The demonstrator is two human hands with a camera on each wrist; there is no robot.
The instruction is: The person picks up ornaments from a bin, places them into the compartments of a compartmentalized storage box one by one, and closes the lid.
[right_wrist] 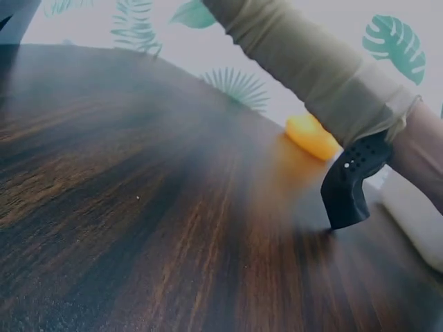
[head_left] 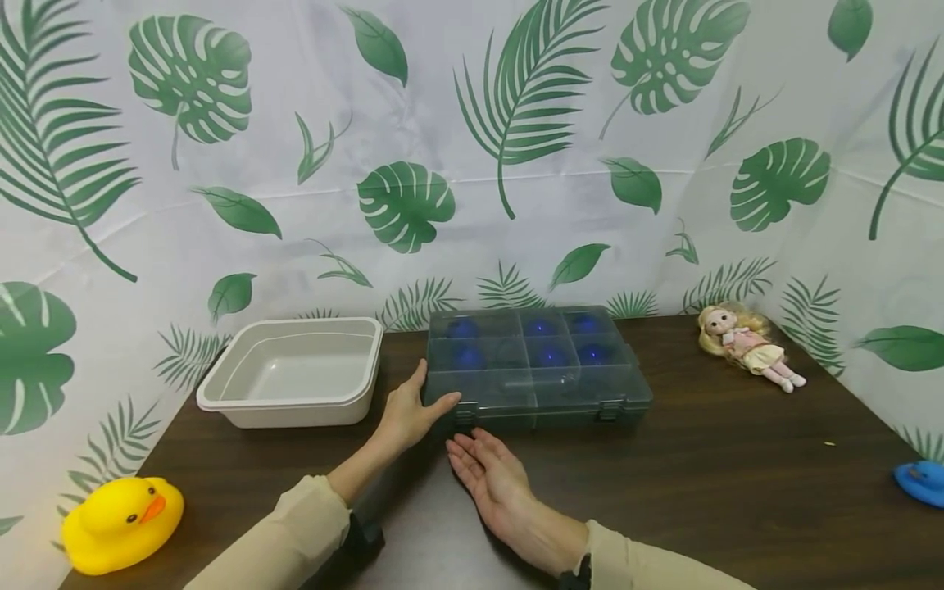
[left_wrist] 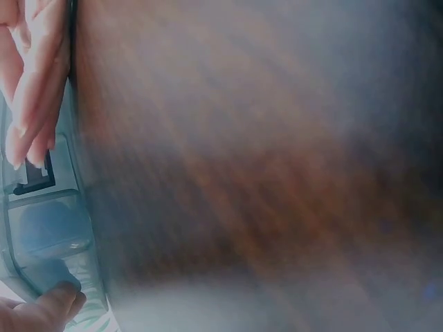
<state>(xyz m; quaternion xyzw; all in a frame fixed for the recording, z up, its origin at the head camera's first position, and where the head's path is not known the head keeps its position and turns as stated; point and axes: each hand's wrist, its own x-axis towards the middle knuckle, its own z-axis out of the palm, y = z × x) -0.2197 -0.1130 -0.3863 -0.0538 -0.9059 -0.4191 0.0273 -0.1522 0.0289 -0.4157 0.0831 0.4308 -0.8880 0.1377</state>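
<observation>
A translucent grey compartment box (head_left: pixel 509 378) lies on the table with its lid down. Several round blue things (head_left: pixel 549 356) show through the lid. My left hand (head_left: pixel 407 416) is at the box's front left corner, thumb along the front edge and fingers up the left side. My right hand (head_left: pixel 497 492) is palm up in front of the box, fingertips close by the left front latch (head_left: pixel 465 416). In the left wrist view, fingers (left_wrist: pixel 38 90) overlap the box front near a dark latch (left_wrist: pixel 34 178). The right wrist view shows the left sleeve (right_wrist: pixel 311 62), not the box.
A white plastic tub (head_left: pixel 295 416) stands left of the box. A yellow rubber duck (head_left: pixel 121 524) sits at the front left. On the right lie a blond doll (head_left: pixel 748 344) and a blue toy (head_left: pixel 922 482). A leaf-printed cloth (head_left: pixel 413 123) hangs behind the dark wooden table (head_left: pixel 708 483).
</observation>
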